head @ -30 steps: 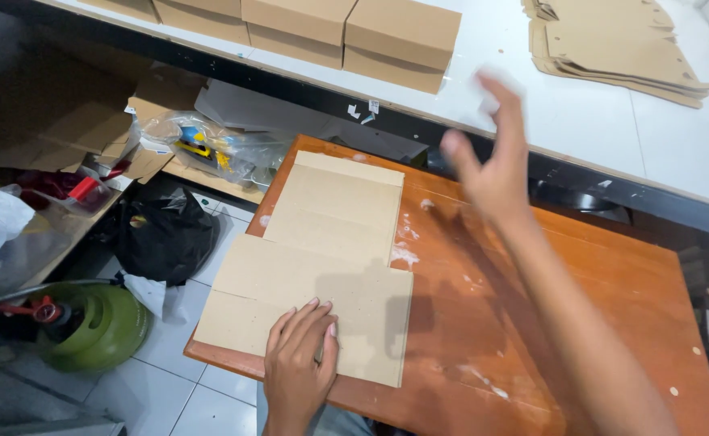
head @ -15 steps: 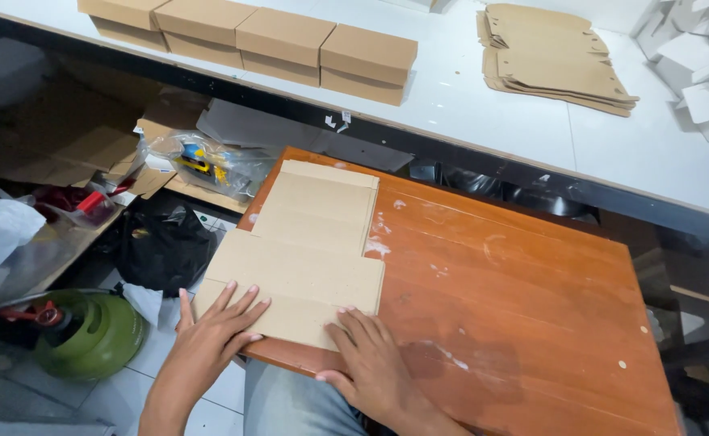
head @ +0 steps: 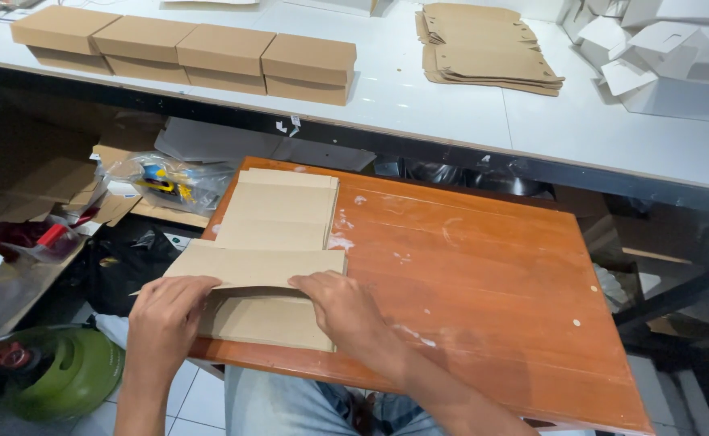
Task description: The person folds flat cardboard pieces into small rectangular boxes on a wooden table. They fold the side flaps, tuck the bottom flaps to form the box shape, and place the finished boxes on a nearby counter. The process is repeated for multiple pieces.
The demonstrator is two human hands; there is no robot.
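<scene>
Both hands pressed flat on a brown cardboard sheet [head: 278, 234] at the left end of the wooden board [head: 484, 282]. Left hand [head: 165, 311] held the near-left flap, right hand [head: 342, 307] held the fold at centre; fingers spread, gripping nothing, hands apart. Sheet's long axis ran near to far, near flap folded up along a left-right crease. Four closed brown boxes [head: 185, 52] sat in a row far left on the white table [head: 451, 105]. Flat brown cutouts [head: 488, 52] were stacked far centre, white boxes [head: 661, 48] far right.
</scene>
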